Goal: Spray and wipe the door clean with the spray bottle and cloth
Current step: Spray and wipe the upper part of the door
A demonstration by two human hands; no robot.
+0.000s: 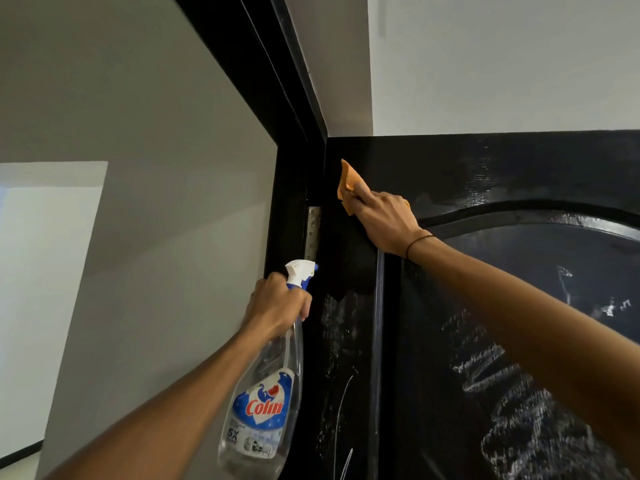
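Head view: right hand (384, 220) fingers press cloth (348, 180) against door (450, 168); left hand (277, 304) fingers grip spray bottle (263, 393) neck.

Both forearms bare, no sleeves in view. Thin dark cord band (419, 242) around right wrist. Left hand (277, 303) and right hand (384, 220) ungloved, no rings visible.
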